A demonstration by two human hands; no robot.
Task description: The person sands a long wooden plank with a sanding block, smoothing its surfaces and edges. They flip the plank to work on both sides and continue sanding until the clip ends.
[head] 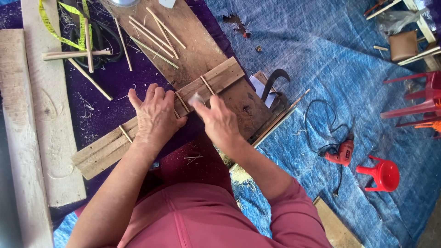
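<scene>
Left hand spread flat, fingers loosely extended, palm pressing down on a long wooden plank lying slantwise across the purple cloth. Nothing gripped there; just bearing on the wood and on a thin bamboo stick lying crosswise under the fingertips. Right hand curled, fingers pinched around a small pale object, blurred, too indistinct to identify, held against the plank just beside the left hand's fingertips. Another thin stick lying across the plank a little farther up, and a third poking out near the left wrist.

Beyond the plank, a broader brown board carrying a loose scatter of more bamboo sticks. To the left, a yellow measuring tape draped over black cable, and two pale planks lying lengthwise. Beside the right forearm, a curved dark blade resting near the board's edge. Farther right on the blue tarp, a red electric drill with its black cord looped, and a small red plastic stool tipped on its side, well apart from both hands. Shavings scattered around the lap.
</scene>
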